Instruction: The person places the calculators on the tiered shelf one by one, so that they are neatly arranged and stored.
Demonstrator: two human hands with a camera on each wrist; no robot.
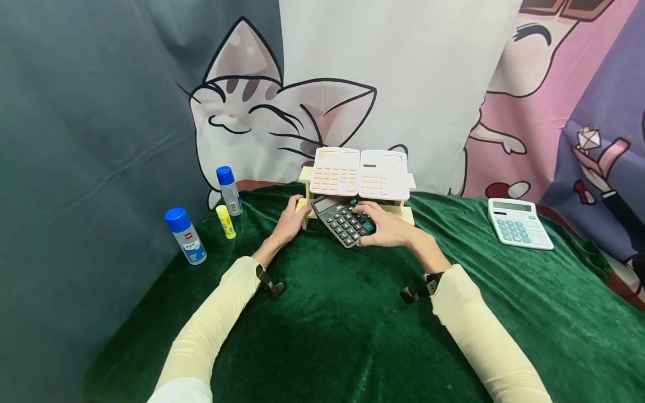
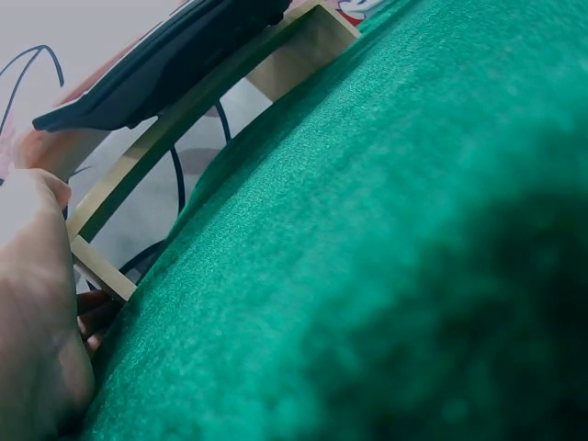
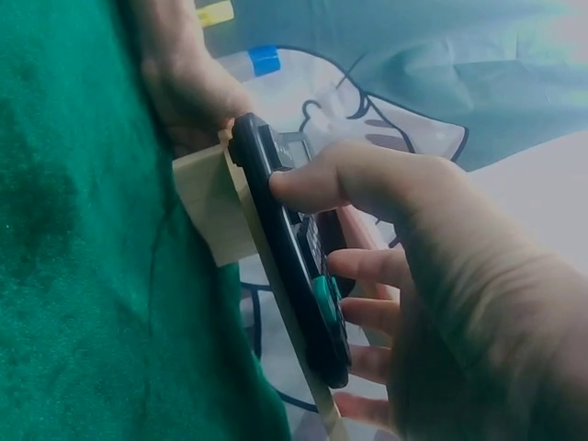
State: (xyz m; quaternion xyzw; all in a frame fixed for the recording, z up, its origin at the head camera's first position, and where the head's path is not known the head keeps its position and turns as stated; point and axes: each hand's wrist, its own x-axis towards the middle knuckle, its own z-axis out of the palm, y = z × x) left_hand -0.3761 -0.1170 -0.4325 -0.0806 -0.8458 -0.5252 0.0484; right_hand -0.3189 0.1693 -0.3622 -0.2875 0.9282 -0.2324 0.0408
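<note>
A small two-tier wooden stand (image 1: 407, 215) stands at the back of the table. My left hand (image 1: 288, 223) grips its left end, thumb at the shelf edge and fingers reaching round the side in the left wrist view. My right hand (image 1: 387, 228) holds a black calculator (image 1: 339, 225) across its face, thumb on the near edge and fingers spread toward the far side. The calculator is tilted and slightly turned, its top at the lower shelf. On the upper tier, a pink-and-white calculator (image 1: 333, 172) and a white calculator (image 1: 383, 176) lean side by side.
On the left stand two blue-capped bottles, one nearer (image 1: 187, 238) and one farther (image 1: 229, 192), with a yellow glue stick (image 1: 226, 223) between them. Another white calculator (image 1: 520, 224) lies at the right. Green cloth (image 1: 347, 319) covers the table, and a cartoon-printed curtain (image 1: 423, 67) hangs behind.
</note>
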